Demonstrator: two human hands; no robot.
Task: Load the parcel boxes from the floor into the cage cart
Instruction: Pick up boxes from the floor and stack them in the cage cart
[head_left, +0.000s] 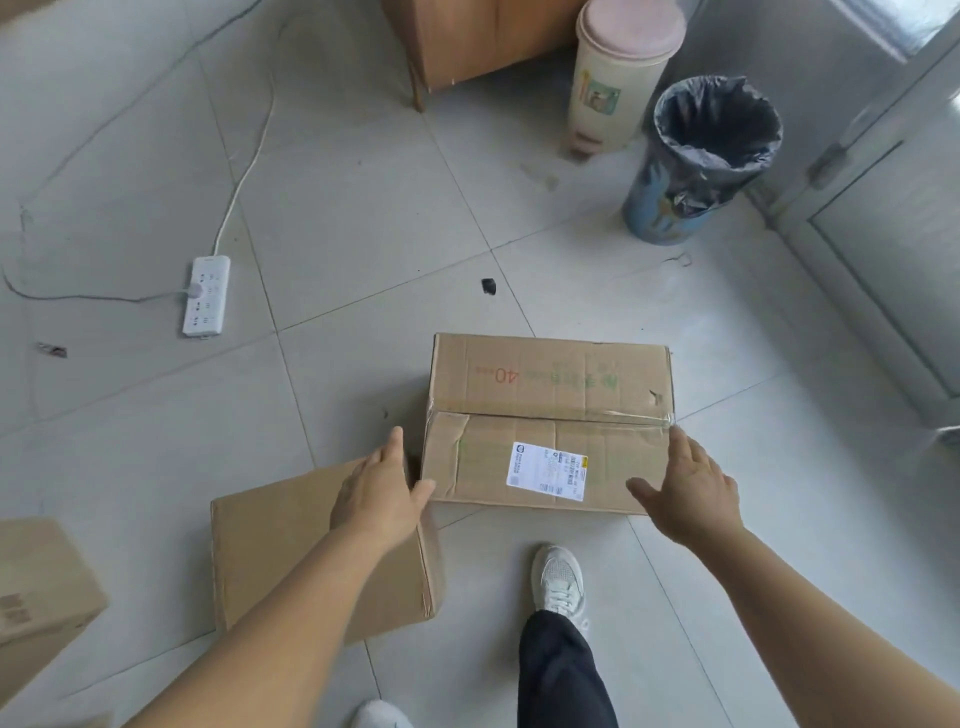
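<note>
A taped cardboard parcel box (550, 410) with a white shipping label lies on the tiled floor in front of me. My left hand (382, 486) is spread at the box's left near corner, fingers straight, thumb at the edge. At the right near corner is my right hand (688, 486), also spread with straight fingers. Neither hand grips anything. A second plain box (280, 551) lies on the floor under my left forearm. A third box (41, 587) shows at the left edge. No cage cart is in view.
A white power strip (206, 296) with its cable lies on the floor at left. A lined waste bin (696, 161) and a pink-lidded bin (618, 78) stand at the back right beside a wooden cabinet (467, 41). My shoe (558, 579) is just behind the box.
</note>
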